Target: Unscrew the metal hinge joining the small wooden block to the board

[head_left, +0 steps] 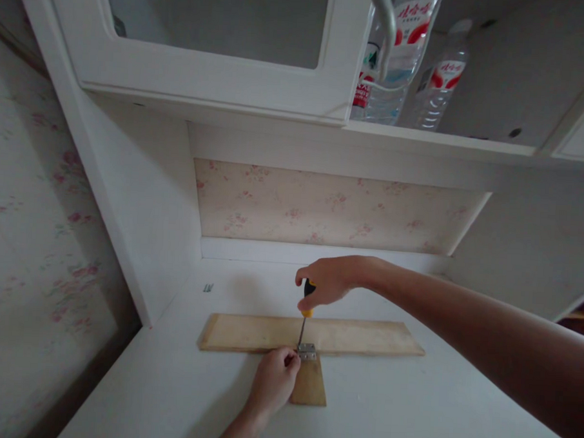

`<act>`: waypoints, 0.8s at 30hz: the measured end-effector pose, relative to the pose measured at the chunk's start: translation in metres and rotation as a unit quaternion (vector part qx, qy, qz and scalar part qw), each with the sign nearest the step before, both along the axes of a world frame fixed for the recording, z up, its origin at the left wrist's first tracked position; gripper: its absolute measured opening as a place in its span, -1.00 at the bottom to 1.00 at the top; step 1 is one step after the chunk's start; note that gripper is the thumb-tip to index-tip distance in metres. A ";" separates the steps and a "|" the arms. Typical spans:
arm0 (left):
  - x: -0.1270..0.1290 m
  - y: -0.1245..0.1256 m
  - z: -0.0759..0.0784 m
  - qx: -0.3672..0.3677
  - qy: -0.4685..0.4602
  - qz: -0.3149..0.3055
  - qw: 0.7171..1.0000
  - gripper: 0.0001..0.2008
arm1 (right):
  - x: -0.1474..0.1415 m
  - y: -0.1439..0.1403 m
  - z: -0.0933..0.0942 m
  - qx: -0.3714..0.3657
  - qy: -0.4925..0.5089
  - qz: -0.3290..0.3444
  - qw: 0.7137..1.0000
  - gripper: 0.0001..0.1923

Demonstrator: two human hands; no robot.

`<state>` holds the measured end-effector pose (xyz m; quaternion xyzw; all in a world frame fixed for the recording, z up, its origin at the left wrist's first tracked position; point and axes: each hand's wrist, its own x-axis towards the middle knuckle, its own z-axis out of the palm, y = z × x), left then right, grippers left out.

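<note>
My right hand [330, 282] grips the black and yellow handle of a screwdriver [307, 303], whose shaft points down. The tip meets the left end of a small metal hinge [307, 351]. That hinge lies across the joint between a long wooden board [364, 337] and a short wooden piece [310, 384], which together form a T. Just left of the hinge, my left hand [275, 376] is closed, thumb and fingertips pinched together at the edge of the boards. Whatever may be between those fingertips is hidden.
Under the boards is a white surface [385, 397], with a small dark mark [208, 287] near its back left. Above hangs a white cabinet door [221, 67] with a curved metal handle [387, 42]. Plastic bottles [443, 77] stand on the shelf to its right.
</note>
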<state>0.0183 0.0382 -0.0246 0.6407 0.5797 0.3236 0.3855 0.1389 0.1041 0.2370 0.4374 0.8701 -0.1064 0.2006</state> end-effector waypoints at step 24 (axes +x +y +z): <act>0.008 0.003 0.015 -0.032 0.082 0.052 0.995 -0.61 | -0.007 0.000 0.002 -0.009 -0.014 -0.039 0.999 -0.42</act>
